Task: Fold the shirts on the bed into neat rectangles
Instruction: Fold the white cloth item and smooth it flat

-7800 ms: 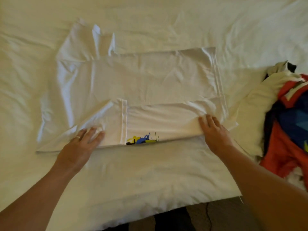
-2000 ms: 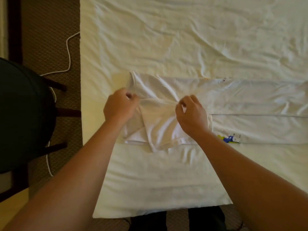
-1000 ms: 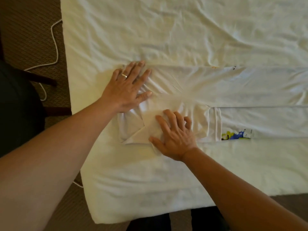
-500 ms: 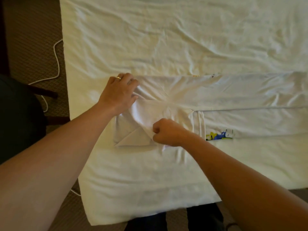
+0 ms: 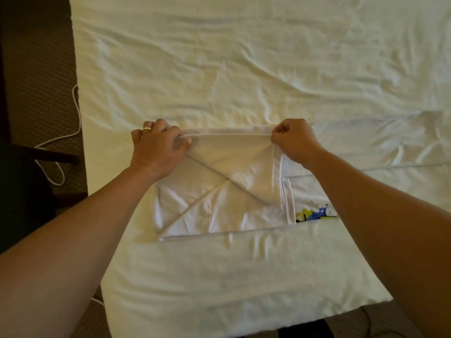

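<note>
From the head camera, looking down: a bed (image 5: 244,57) fills nearly the whole view, covered in a rumpled cream-white sheet, its left edge running down beside dark patterned carpet (image 5: 41,69). A white cable (image 5: 75,113) snakes across that carpet, and a dark piece of furniture (image 5: 22,191) sits at the far left, too shadowed to identify.

Now the white shirt (image 5: 219,203), lying on the sheet in the middle of the bed and stretching off toward the right. It's already narrowed into a long band, with diagonal creases crossing at its left end, and a patch of blue, yellow and black print (image 5: 314,213) peeks out along the near edge.

The left hand (image 5: 158,147), a ring on one finger, has its fingers curled tight around one end of a hemmed edge. The right hand (image 5: 295,140) pinches the other end of that same hem between thumb and fingers. Between them the hem is pulled taut, a flap of fabric draping down from it onto the folded layers below.
</note>
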The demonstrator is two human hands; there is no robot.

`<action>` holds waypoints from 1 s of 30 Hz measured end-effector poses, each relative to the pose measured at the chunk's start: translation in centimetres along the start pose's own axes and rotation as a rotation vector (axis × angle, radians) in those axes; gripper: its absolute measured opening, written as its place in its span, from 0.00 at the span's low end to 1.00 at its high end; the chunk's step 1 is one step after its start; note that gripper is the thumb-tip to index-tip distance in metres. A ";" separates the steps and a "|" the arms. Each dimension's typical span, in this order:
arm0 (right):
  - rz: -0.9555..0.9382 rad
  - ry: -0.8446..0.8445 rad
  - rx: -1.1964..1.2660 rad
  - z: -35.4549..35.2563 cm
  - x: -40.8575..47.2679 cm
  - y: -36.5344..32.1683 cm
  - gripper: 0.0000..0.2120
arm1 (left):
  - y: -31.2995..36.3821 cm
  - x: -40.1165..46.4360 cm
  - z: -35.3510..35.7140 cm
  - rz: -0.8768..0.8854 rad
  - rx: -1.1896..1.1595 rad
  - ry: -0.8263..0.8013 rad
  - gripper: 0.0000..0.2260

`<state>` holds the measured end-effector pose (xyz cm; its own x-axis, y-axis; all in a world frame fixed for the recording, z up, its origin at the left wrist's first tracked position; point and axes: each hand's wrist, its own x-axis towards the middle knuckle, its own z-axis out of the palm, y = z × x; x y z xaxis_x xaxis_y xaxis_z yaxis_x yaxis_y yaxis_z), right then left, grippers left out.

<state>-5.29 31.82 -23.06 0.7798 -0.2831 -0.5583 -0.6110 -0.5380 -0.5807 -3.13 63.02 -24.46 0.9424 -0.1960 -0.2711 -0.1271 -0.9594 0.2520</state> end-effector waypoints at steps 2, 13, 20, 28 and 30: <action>-0.012 0.045 0.001 -0.1 0.8 -0.3 0.06 | 0.1 0.4 0.1 -0.026 0.018 0.005 0.15; -0.119 0.231 -0.064 1.4 1.4 0.3 0.14 | 0.1 0.5 0.8 -0.149 0.017 0.116 0.15; -0.511 0.206 -0.474 6.7 -4.3 1.7 0.27 | 3.6 -1.5 3.9 0.290 0.216 0.045 0.31; -0.508 -0.081 -0.826 6.3 -3.0 5.4 0.36 | 4.6 -1.4 5.6 0.024 0.251 0.003 0.35; -0.544 -0.086 -0.795 5.5 -3.1 5.7 0.35 | 5.4 -1.9 5.3 -0.007 0.242 -0.005 0.35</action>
<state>-11.91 33.99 -27.91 0.8969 0.2058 -0.3914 0.1259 -0.9673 -0.2202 -7.22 57.13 -27.48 0.9421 -0.1898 -0.2764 -0.1916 -0.9813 0.0207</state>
